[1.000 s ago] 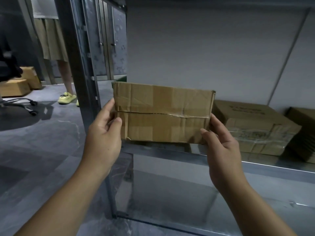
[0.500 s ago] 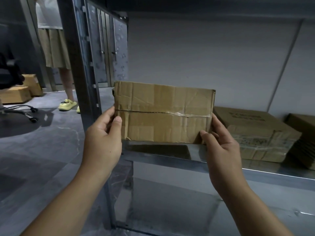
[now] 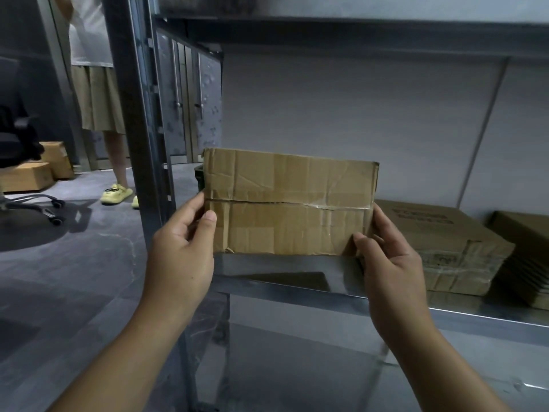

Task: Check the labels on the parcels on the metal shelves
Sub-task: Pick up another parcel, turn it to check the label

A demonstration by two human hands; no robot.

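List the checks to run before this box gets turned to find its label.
1. The left hand grips the cardboard box at its left edge: ok.
2. The right hand grips its lower right corner: ok.
3. Label on the face toward the camera: not ok, only tape and creases show.
4. The middle seam is shut: ok, though its tape is wrinkled on the right.
5. Bottom edge clear of the metal shelf: cannot tell.
6. Gap to the neighbouring box lying on the shelf: cannot tell, the right hand overlaps it.
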